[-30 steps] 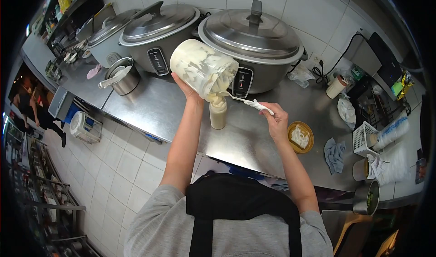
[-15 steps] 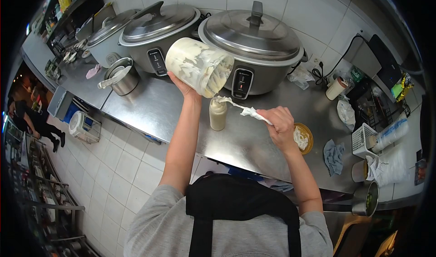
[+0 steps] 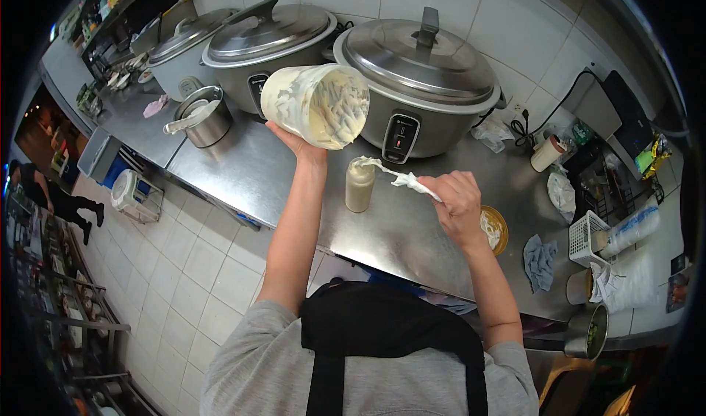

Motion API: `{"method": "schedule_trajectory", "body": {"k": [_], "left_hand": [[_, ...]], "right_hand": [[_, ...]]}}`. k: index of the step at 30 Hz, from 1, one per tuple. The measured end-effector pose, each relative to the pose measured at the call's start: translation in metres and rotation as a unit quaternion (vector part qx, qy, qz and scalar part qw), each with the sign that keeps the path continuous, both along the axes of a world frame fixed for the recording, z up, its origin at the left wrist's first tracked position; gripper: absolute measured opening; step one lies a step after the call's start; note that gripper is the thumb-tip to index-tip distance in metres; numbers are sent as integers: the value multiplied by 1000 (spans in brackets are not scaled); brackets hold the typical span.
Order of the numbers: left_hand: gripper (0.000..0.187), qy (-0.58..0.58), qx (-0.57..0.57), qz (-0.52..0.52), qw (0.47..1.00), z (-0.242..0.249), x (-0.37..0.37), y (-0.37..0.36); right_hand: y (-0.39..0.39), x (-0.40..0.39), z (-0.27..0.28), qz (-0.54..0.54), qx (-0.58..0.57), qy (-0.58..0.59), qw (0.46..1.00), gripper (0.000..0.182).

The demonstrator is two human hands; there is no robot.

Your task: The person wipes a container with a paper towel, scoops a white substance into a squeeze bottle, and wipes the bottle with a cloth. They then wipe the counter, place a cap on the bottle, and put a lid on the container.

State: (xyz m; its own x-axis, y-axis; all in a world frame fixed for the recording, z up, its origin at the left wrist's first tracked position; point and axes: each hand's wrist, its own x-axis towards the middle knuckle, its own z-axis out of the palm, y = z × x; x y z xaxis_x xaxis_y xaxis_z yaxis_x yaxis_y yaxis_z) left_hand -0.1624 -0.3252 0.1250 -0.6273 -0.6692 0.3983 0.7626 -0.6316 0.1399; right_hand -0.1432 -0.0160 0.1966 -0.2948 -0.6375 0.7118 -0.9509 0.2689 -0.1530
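My left hand [image 3: 300, 145] holds up a large clear tub [image 3: 316, 107] smeared inside with a cream-coloured paste, its open mouth tilted to the right. Below and right of the tub, a bottle [image 3: 359, 187] filled with pale cream stands upright on the steel counter [image 3: 283, 195]. In my right hand [image 3: 457, 199] is a spoon or spatula [image 3: 412, 181] coated in white paste, with its far end at the bottle's mouth. Near my right wrist lies a round yellow lid or dish [image 3: 496, 230] with white paste in it.
Behind stand large rice cookers [image 3: 412, 78]. A steel pot [image 3: 205, 122] is at the left. Toward the right are a blue cloth [image 3: 540, 263], a white basket [image 3: 586, 238] and a small pot [image 3: 587, 333]. A person [image 3: 55, 195] is at far left.
The tub has lifted slightly away from the bottle and turned, showing more of its inside. My right hand keeps the utensil at the bottle's mouth. The camera view has shifted slightly.
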Motion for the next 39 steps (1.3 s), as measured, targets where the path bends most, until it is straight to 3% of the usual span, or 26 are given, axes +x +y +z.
{"method": "schedule_trajectory", "body": {"k": [4,7,14,19,23,26,29,30,33,35,39], "left_hand": [[88,-13,31,0,999,-16,11,-3],[91,-74,106,-25,991,-31,24,-4],[84,-119,162,-53,978,-40,67,21],[82,-192,220,-116,949,-43,106,37],[86,-255,321,-96,907,-64,126,44],[91,-310,294,-114,897,-79,139,44],[96,-332,298,-207,871,-99,150,36],[96,-324,303,-188,876,-103,153,33],[88,-326,326,-212,862,-110,168,28],[73,-360,210,-221,882,-112,181,21],[52,-371,125,-216,895,-102,221,21]], "right_hand": [[-2,-2,20,2,-41,2,999,26],[-5,-3,34,-14,-97,-6,995,13],[-74,4,38,45,-86,2,995,18],[-138,14,22,130,-6,1,991,14],[-178,14,6,146,82,29,985,10],[-201,14,-4,173,104,50,978,11],[-218,17,-5,184,130,29,974,13],[-224,18,-3,190,129,28,973,12],[-240,17,3,189,126,37,973,10],[-247,17,11,187,131,38,973,10],[-260,10,13,214,121,37,969,7]]}}
